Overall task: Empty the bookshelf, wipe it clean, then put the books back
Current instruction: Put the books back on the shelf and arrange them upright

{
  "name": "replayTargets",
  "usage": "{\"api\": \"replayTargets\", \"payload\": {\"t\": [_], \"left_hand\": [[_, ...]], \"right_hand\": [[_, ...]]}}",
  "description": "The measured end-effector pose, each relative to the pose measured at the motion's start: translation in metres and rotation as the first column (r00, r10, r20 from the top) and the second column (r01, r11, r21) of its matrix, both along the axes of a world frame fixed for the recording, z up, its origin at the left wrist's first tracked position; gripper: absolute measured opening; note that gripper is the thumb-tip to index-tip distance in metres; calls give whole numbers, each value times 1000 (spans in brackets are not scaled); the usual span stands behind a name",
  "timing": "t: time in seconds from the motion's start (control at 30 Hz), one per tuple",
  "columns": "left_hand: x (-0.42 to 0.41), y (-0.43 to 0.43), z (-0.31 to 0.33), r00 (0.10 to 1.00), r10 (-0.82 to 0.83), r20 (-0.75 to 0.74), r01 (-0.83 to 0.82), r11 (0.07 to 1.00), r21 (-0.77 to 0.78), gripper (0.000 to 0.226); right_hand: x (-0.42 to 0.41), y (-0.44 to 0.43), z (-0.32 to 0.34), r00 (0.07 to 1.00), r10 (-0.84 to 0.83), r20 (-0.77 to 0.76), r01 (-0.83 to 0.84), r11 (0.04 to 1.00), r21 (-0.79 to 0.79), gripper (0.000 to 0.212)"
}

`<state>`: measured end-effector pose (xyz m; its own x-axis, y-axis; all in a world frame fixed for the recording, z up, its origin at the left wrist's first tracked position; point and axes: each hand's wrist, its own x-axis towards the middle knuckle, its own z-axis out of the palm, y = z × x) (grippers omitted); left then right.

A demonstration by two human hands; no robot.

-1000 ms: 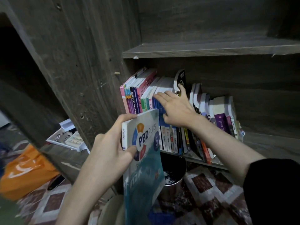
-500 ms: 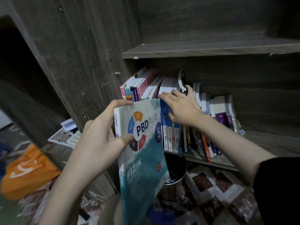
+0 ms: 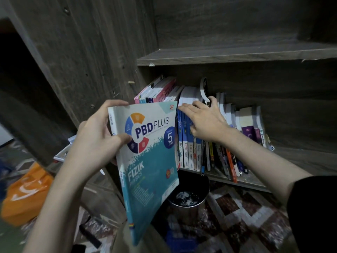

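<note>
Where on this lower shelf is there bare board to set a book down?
Bare grey wooden board lies right of the leaning purple-spined books, up to the frame edge. Leftward, upright books stand packed toward the side wall, partly behind the teal workbook.

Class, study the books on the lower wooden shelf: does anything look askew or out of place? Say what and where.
Yes. Right of the right hand, the orange-spined book and its thin dark neighbours lean sideways rather than standing upright, and a curled black-and-white cover sticks up above the rest.
</note>
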<state>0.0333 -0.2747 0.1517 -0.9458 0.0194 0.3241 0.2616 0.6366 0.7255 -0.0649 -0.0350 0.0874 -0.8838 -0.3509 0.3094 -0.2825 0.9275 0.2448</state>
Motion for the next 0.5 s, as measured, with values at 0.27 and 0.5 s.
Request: {"api": "replayTargets", "payload": {"t": [0.27, 0.5], "left_hand": [[-6, 17, 8, 999, -47, -21, 47, 998, 34, 57], [-21, 37, 27, 987, -75, -142, 75, 997, -1, 49]], "right_hand": [[0, -1, 0, 1000, -11, 10, 11, 1000, -5, 68], [-1, -1, -1, 1000, -7, 2, 7, 999, -33, 67]]}}
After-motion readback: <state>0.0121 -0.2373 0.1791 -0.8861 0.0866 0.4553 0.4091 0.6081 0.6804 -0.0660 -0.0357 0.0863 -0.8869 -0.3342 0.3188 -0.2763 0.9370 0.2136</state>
